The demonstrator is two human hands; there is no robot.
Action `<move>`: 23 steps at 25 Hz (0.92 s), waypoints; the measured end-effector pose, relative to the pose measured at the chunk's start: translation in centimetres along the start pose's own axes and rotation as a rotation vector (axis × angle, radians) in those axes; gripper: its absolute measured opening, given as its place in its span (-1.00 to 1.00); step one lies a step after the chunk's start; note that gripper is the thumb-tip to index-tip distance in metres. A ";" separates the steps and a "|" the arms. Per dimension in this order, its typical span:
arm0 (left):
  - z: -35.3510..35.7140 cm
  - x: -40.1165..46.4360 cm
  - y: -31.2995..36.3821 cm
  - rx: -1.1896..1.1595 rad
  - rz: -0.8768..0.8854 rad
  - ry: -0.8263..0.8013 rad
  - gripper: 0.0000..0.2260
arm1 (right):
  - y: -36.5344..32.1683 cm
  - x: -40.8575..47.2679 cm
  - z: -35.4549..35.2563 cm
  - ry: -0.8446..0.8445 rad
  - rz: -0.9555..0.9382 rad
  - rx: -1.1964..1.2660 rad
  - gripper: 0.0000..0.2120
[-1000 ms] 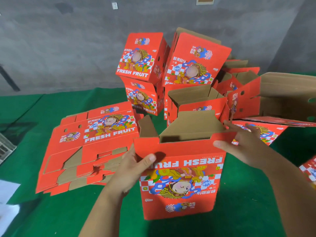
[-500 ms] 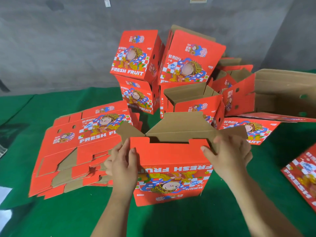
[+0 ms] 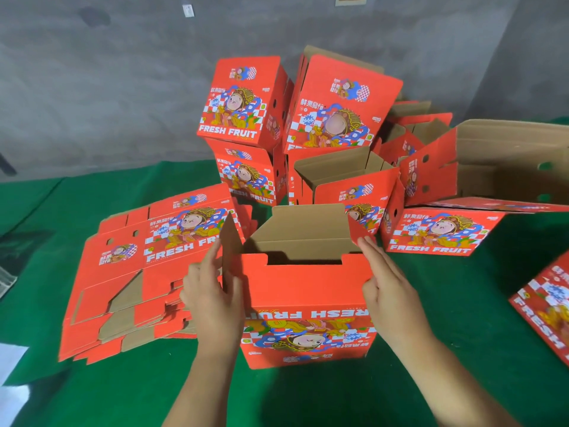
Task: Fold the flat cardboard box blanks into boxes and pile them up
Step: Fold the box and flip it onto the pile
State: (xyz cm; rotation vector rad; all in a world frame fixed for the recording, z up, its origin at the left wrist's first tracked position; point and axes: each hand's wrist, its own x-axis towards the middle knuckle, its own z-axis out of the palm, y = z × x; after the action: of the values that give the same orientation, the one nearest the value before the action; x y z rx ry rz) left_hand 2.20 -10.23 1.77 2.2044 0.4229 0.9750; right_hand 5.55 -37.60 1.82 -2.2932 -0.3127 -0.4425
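A: Head view first. Where is the box being worked on?

B: The red box (image 3: 308,306) stands near the front edge of the green tabletop (image 3: 446,349), its print upside down towards the camera, its top open with brown flaps standing up.

A: And the hands?

B: The left hand (image 3: 212,300) lies with straight fingers flat against the box's left side flap, gripping nothing. The right hand (image 3: 389,288) does the same on the right side, fingertips at the right flap's edge, also relaxed and not clasping.

A: What lies around it?

B: Just left, touching the left hand's side, a stack of flat blanks (image 3: 144,272). Behind, a pile of folded boxes (image 3: 295,124), two sitting on others, some tilted. At the right edge, part of another box (image 3: 545,309). Behind everything, a grey wall (image 3: 107,87).
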 end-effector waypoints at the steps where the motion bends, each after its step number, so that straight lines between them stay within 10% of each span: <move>1: 0.1 -0.2 -0.1 0.024 -0.006 0.009 -0.42 | 0.1 0.0 -0.1 0.012 -0.016 -0.002 -0.23; 9: -0.6 0.0 0.6 -0.050 0.215 -0.419 -0.64 | 1.8 -1.0 -0.1 0.034 -0.099 0.130 -0.37; 13: 0.1 3.0 2.1 0.410 0.358 -0.646 -0.44 | 2.2 -1.3 0.6 0.051 -0.163 0.103 -0.41; 18: 2.6 5.4 3.8 0.543 0.145 -0.754 -0.28 | 3.3 -1.8 -0.2 -0.100 -0.164 0.035 -0.58; 23: 1.7 4.5 2.0 -0.029 -0.113 -0.627 -0.28 | 1.1 2.5 -1.5 -0.025 0.100 0.196 -0.42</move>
State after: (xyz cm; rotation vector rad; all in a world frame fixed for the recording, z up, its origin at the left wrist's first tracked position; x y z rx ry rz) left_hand 6.52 -10.10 4.66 2.2857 0.2300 0.1970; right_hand 7.85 -39.21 3.09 -2.1136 -0.2414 -0.3181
